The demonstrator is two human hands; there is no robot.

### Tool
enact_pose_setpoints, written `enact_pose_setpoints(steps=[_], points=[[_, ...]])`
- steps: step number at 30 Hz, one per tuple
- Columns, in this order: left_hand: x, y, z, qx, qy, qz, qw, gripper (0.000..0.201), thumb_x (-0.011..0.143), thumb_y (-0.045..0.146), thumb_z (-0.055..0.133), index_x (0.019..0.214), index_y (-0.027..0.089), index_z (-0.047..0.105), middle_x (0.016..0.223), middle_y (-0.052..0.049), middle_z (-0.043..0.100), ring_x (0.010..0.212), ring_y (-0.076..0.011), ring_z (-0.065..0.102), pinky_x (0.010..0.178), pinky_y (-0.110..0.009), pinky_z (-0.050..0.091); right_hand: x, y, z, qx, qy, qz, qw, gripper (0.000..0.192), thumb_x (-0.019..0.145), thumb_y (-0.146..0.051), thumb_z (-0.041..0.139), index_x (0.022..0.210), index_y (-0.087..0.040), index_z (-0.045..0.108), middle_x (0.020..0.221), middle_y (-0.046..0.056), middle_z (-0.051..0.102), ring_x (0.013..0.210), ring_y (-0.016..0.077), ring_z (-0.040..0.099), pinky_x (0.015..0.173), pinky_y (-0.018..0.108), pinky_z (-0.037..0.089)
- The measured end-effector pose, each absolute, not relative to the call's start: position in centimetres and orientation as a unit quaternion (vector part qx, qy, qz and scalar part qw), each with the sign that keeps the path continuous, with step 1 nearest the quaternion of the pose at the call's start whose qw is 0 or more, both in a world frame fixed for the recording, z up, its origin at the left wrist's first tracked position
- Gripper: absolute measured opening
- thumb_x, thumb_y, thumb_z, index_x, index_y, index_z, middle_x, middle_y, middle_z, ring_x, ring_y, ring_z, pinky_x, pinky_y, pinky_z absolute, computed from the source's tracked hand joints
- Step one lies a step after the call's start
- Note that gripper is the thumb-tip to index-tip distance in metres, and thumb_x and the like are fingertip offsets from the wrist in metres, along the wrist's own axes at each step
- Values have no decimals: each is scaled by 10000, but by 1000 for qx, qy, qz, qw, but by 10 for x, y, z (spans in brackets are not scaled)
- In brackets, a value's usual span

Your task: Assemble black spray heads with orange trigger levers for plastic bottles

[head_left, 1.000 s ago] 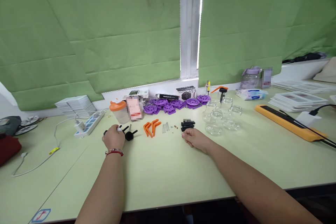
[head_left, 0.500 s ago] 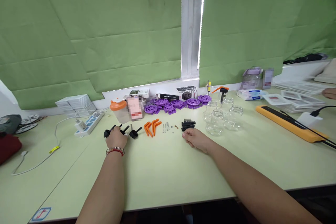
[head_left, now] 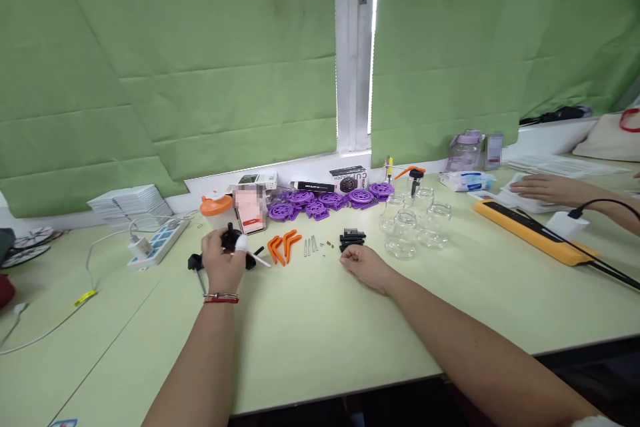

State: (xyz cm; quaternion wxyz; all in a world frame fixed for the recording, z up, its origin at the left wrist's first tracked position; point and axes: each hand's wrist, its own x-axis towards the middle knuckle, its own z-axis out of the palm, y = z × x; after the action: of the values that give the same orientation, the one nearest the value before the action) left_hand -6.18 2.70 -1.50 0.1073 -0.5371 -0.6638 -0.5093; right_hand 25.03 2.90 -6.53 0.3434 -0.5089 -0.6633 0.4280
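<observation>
My left hand (head_left: 223,265) is raised a little off the pale green table (head_left: 320,320) and grips a black knobbed peg (head_left: 231,238); one finger wears a white wrap. Two more black pegs lie by it, one at the left (head_left: 194,262) and one at the right (head_left: 255,257). My right hand (head_left: 363,265) rests loosely curled on the table, touching nothing, just in front of a small heap of black parts (head_left: 353,239). Between the hands lie orange angled pieces (head_left: 281,245) and a few thin metal pins (head_left: 310,245).
Purple gear-like parts (head_left: 327,199) line the back edge, with glass jars (head_left: 413,220) to their right. A power strip (head_left: 150,240) and cable lie at the left. A long orange device (head_left: 530,230) and another person's hand (head_left: 543,187) are at the right.
My left hand has closed on a black peg and lifted it off the table. Another person's hand has come further in at the right. My right hand stays put.
</observation>
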Motion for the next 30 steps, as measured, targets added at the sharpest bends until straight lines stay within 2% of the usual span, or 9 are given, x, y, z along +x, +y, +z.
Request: enact_pose_setpoints(steps=[3, 6, 10, 14, 18, 23, 27, 30], points=[[-40, 29, -23, -585, -596, -549, -28, 409, 718, 390, 617, 1023, 208, 413, 1011, -69, 553, 913, -186, 586, 827, -331, 489, 246, 36, -62, -522, -703, 323, 360, 109, 790, -267, 539, 760, -192, 613, 716, 15, 583, 643, 136, 500, 599, 252, 372], [-24, 27, -31, -638, -547, -526, -132, 452, 668, 361, 686, 974, 228, 381, 944, -43, 585, 848, -170, 602, 786, -337, 492, 241, 49, -55, -554, -727, 219, 343, 107, 785, -242, 568, 801, -198, 664, 858, 54, 607, 740, 165, 534, 660, 274, 373], [-12, 22, -35, -708, -497, -457, -209, 523, 672, 344, 705, 1094, 231, 417, 920, -40, 599, 836, -180, 598, 799, -368, 466, 230, 66, -44, -592, -758, 104, 253, 175, 796, -267, 593, 903, -195, 710, 982, 89, 593, 917, 217, 525, 746, 298, 362], [-9, 18, -30, -760, -425, -415, -261, 416, 712, 321, 676, 1084, 195, 540, 985, -84, 574, 918, -203, 560, 823, -360, 436, 217, 76, -41, -614, -770, 24, 171, 213, 818, -318, 569, 847, -179, 728, 962, 107, 613, 936, 244, 519, 753, 325, 359], [-13, 16, -26, -760, -397, -402, -320, 374, 717, 277, 663, 1061, 194, 543, 1037, -90, 526, 918, -191, 521, 802, -332, 423, 208, 82, -45, -626, -767, 3, 140, 202, 807, -306, 578, 795, -168, 725, 944, 117, 636, 915, 254, 536, 754, 342, 351], [-21, 16, -28, -727, -379, -346, -457, 433, 719, 231, 625, 1128, 222, 481, 937, -50, 514, 790, -151, 497, 732, -296, 405, 207, 85, -51, -640, -756, 13, 139, 178, 801, -251, 578, 757, -153, 720, 903, 128, 657, 877, 248, 563, 749, 343, 349], [-25, 16, -28, -689, -324, -332, -557, 556, 630, 207, 656, 1149, 241, 458, 973, -57, 503, 783, -155, 486, 686, -285, 390, 208, 82, -51, -635, -756, 21, 158, 172, 801, -229, 570, 749, -162, 719, 892, 122, 659, 870, 240, 568, 758, 340, 351], [-26, 15, -25, -662, -267, -347, -608, 621, 537, 261, 699, 1119, 222, 487, 1046, -82, 496, 835, -185, 483, 684, -300, 387, 211, 74, -45, -622, -759, 27, 191, 181, 816, -239, 546, 776, -184, 714, 923, 101, 658, 886, 223, 566, 760, 320, 363]])
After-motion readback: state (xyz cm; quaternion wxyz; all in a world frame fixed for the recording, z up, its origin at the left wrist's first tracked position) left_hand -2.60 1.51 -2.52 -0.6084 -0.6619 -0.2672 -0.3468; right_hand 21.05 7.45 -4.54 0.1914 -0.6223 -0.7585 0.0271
